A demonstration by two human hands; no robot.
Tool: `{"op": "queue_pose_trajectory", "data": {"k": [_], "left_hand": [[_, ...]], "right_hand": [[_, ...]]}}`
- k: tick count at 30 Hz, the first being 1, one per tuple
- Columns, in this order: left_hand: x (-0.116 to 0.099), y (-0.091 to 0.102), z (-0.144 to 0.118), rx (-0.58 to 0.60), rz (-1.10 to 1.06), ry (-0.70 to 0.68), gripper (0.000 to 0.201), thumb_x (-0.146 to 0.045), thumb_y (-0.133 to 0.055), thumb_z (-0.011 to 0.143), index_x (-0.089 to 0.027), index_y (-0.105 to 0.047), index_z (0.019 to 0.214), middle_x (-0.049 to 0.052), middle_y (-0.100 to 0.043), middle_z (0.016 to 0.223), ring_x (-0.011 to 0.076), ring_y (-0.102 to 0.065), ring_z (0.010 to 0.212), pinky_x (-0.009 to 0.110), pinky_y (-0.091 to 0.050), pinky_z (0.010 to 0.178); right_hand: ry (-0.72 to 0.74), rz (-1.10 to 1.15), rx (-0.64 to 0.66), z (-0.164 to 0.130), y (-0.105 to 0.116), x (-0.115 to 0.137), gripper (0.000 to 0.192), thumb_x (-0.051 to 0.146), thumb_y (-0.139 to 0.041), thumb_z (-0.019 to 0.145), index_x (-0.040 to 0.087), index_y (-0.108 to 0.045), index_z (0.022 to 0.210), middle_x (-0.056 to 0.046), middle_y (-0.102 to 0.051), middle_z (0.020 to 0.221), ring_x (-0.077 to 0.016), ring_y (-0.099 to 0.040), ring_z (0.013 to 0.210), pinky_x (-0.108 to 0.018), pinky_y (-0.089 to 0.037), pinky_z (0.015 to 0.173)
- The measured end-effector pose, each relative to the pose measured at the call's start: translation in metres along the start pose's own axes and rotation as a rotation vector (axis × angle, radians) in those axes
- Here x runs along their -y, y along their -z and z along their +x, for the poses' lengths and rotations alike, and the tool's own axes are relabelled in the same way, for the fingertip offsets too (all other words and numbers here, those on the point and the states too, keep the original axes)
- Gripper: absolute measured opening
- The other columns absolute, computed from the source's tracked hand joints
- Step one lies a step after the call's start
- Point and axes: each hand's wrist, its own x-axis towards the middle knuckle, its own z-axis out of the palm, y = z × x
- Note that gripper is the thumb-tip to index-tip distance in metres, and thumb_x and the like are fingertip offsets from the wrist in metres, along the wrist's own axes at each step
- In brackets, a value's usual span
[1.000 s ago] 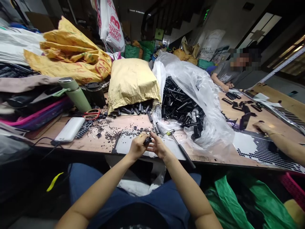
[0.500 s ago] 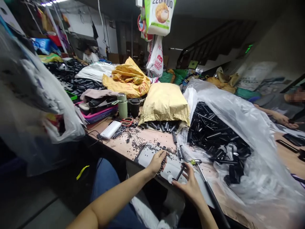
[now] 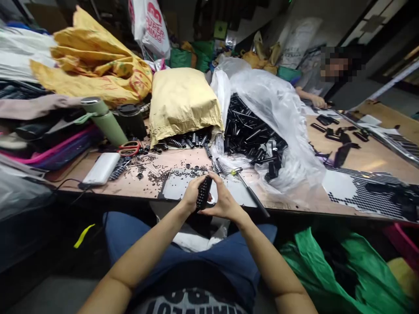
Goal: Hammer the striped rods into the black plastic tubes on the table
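Both hands meet over the table's front edge, around a short black piece with rows of small pale marks point(image 3: 203, 193); its exact kind does not show. My left hand point(image 3: 190, 195) is closed around its left side. My right hand point(image 3: 224, 199) grips it between thumb and fingers, at the top and bottom ends, with a gap in front of the palm. Below and behind them lies a pale grey mat point(image 3: 176, 185). Tiny dark beads point(image 3: 160, 174) are scattered beyond it. A hammer-like tool with a black handle point(image 3: 253, 194) lies right of my hands.
A yellow sack point(image 3: 185, 102) spills ribbed black pieces. Beside it, a clear plastic bag point(image 3: 268, 87) holds many black parts point(image 3: 244, 126). Leftward are a white power bank-like block point(image 3: 102, 168), red-handled scissors point(image 3: 130, 148) and a green flask point(image 3: 106, 122). A co-worker's hand point(image 3: 317, 101) is at far right.
The view has swung right and down. My hands, apart before with a dark piece in each, have come together. Both now grip the one marked black piece.
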Motion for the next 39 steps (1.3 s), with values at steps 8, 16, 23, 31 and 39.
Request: {"op": "queue_pose_trajectory", "data": {"k": [8,16,23,31,39], "left_hand": [[0.001,-0.010,-0.002,-0.033,0.082,0.043,0.041,-0.050,-0.066,0.072,-0.015,-0.058,0.091,-0.004,-0.052,0.050,0.0132,-0.053,0.036,0.023,-0.043,0.035],[0.004,-0.008,0.008,-0.018,0.175,0.106,0.041,-0.050,-0.062,0.079,-0.013,-0.060,0.095,-0.002,-0.055,0.058,0.0108,-0.052,0.038,0.022,-0.043,0.039],[0.050,0.011,0.021,-0.007,1.021,-0.480,0.044,-0.025,-0.059,0.082,-0.014,-0.058,0.125,0.013,-0.058,0.107,0.0208,-0.060,0.091,0.037,-0.050,0.084],[0.055,0.042,0.035,0.267,1.772,-0.770,0.041,-0.008,-0.041,0.089,-0.016,-0.058,0.125,0.014,-0.064,0.111,0.0236,-0.059,0.094,0.038,-0.045,0.081],[0.053,0.051,0.034,0.231,1.813,-0.811,0.048,-0.007,-0.038,0.089,-0.022,-0.054,0.132,0.014,-0.064,0.117,0.0265,-0.057,0.103,0.049,-0.037,0.090]], "right_hand": [[-0.092,-0.010,0.008,-0.007,-0.009,-0.008,0.113,0.032,-0.083,0.060,0.018,-0.014,0.147,-0.019,-0.033,0.145,-0.0290,-0.032,0.139,-0.048,-0.030,0.116],[-0.227,0.043,-0.040,-0.009,-0.019,-0.013,0.112,0.020,-0.078,0.053,0.018,-0.017,0.146,-0.017,-0.033,0.144,-0.0286,-0.032,0.138,-0.045,-0.033,0.114],[-0.378,-0.125,-0.131,-0.024,-0.047,-0.043,0.097,0.025,-0.074,0.062,0.011,-0.023,0.143,-0.023,-0.035,0.142,-0.0334,-0.032,0.136,-0.052,-0.029,0.113],[-0.864,-0.664,-0.245,-0.073,0.024,-0.085,0.043,0.037,-0.054,0.088,0.007,-0.051,0.118,-0.029,-0.051,0.125,-0.0404,-0.043,0.123,-0.060,-0.034,0.099],[-0.854,-0.466,-0.162,-0.103,0.031,-0.042,0.040,0.042,-0.021,0.100,0.019,-0.053,0.098,-0.008,-0.065,0.078,-0.0218,-0.063,0.071,-0.029,-0.041,0.066]]}}
